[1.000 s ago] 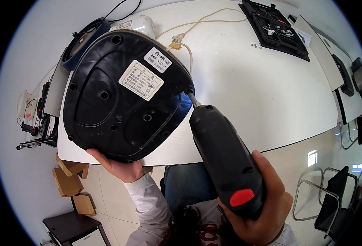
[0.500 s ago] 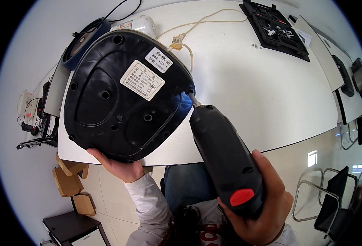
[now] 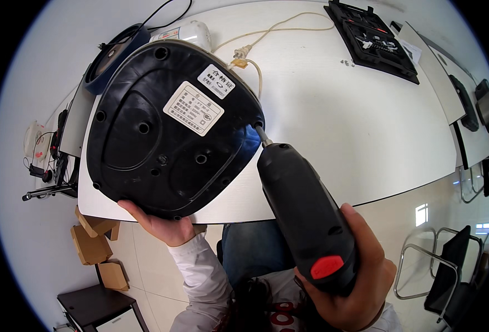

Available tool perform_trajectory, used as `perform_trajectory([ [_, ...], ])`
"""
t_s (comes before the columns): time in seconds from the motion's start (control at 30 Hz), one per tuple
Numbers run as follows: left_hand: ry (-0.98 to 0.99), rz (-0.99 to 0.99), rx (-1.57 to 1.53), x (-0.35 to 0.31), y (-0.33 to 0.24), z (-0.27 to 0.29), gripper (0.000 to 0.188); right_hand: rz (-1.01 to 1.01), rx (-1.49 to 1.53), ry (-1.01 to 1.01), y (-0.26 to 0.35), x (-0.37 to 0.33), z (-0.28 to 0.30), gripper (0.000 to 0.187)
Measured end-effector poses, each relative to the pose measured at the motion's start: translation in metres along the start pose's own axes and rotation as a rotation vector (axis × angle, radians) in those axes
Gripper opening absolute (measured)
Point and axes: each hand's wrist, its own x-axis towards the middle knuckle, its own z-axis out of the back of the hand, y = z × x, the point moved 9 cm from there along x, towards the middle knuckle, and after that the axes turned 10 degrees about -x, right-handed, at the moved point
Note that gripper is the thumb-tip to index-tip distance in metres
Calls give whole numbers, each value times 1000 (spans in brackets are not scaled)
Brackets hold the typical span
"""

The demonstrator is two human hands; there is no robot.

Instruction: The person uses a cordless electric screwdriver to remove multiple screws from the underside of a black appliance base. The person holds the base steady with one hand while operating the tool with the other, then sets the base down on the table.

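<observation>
Black base (image 3: pixel 172 127) upturned, centre-left over bench (image 3: pixel 333 110) edge; left hand (image 3: pixel 158 224) cupped beneath rim. Right hand (image 3: pixel 355 276) wrapped round driver (image 3: pixel 305 216), bit at right-edge screw hole. Best kept square, base steadied, pressure light.

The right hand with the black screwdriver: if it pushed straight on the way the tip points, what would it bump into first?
The right hand aims the electric screwdriver up and left. Its metal bit already sits at the right edge of the black appliance base, so it would likely press into that plastic underside first.
</observation>
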Motion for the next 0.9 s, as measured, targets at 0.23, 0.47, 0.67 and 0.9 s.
perform_trajectory([
  [0.23, -18, -19, 6, 0, -2, 2, 53, -66, 92, 112, -7, -1, -5, 76],
  [0.47, 11, 1, -26, 0, 0, 0, 54, 44, 24, -46, 0, -2, 3, 73],
  [0.67, -7, -12, 8, 0, -2, 1, 54, -6, 10, -1, -6, -6, -3, 73],
  [0.9, -2, -4, -7, -1, -2, -1, 53, 47, 45, -30, 0, -1, 4, 73],
])
